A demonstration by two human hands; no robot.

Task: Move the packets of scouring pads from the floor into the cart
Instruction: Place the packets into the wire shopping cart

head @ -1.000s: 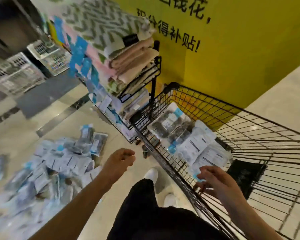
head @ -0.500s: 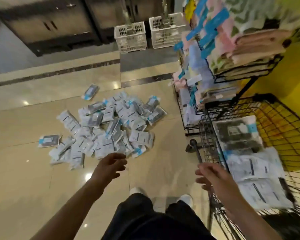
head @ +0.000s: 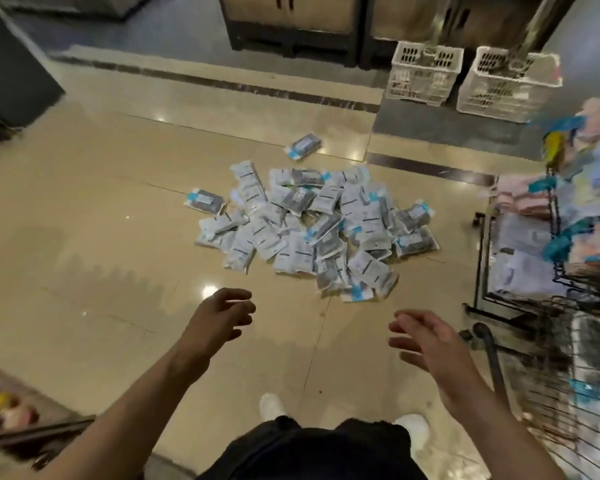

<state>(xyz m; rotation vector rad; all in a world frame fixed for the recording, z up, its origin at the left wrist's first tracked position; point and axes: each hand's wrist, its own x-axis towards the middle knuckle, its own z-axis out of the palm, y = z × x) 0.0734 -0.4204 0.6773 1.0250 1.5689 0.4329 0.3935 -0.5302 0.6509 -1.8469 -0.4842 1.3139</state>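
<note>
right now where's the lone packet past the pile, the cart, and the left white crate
lone packet [head: 303, 146]: head view, middle of its wrapper, apart from the pile.
cart [head: 492, 358]: head view, its dark corner post at the right edge.
left white crate [head: 421, 79]: head view, its slotted front wall.

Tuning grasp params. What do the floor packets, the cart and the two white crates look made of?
Packets: thin clear plastic film, glossy and crinkled, dark pads showing through; paper-like printed labels.
Cart: dark coated metal wire, judging by the thin grid bars; motion blur hides the finish.
Crates: white moulded plastic, matte, with slotted walls.
Both hands, left and right, hold nothing.
</note>
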